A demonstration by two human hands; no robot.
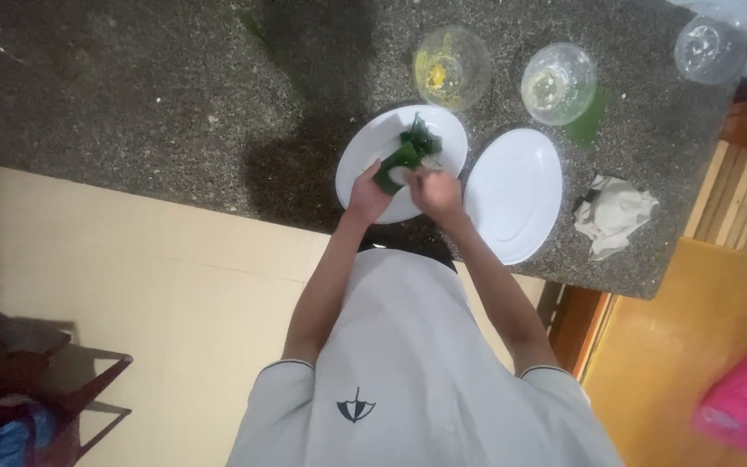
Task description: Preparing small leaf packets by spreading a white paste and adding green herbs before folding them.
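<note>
My left hand (367, 197) was closed around a folded dark green leaf parcel (398, 162), gripping its lower end, while my right hand (434, 192) met it from the other side, fingers curled in at the same parcel; whether those fingers pinched the leaf or only pressed against it, I could not tell. Both hands hovered over the near edge of a round white plate (365, 156), and the parcel sat above that plate. More loose dark green leaf pieces (422, 137) lay on the plate just beyond my hands.

Just to the right of it lay an oval white plate (516, 195), bare. Beyond the two plates stood a clear glass bowl with yellow remains (452, 67) and a second clear glass bowl (558, 83), which rested partly on a flat green leaf strip (590, 125). A third clear glass bowl (709, 49) stood near the far right corner. A crumpled off-white cloth (614, 214) lay near the oval plate. All of it rested on a speckled grey stone counter (149, 95).
</note>
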